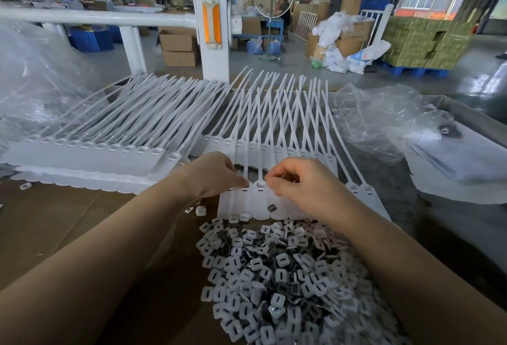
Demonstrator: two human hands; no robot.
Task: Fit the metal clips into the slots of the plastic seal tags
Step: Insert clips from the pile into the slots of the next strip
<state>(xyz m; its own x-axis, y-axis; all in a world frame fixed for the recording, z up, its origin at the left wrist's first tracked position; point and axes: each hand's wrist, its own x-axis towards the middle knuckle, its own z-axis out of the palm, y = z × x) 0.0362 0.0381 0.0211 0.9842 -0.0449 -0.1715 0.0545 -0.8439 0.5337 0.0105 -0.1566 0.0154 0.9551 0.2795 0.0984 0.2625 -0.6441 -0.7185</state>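
While the left hand (212, 173) pinches a seal tag strip (259, 202), the right hand (299, 182) curls at three o'clock (contents hidden); clips (274, 276) heaped at six.

The seal tags (259, 202) are plain white, as are their long straps, and they lie on brown cardboard (68, 224). Just in front of the tags, the heap of clips (282, 276) mixes white plastic squares with dark grey metal. Behind the tags stands a white post (215, 51) with an orange reflector (211, 25).
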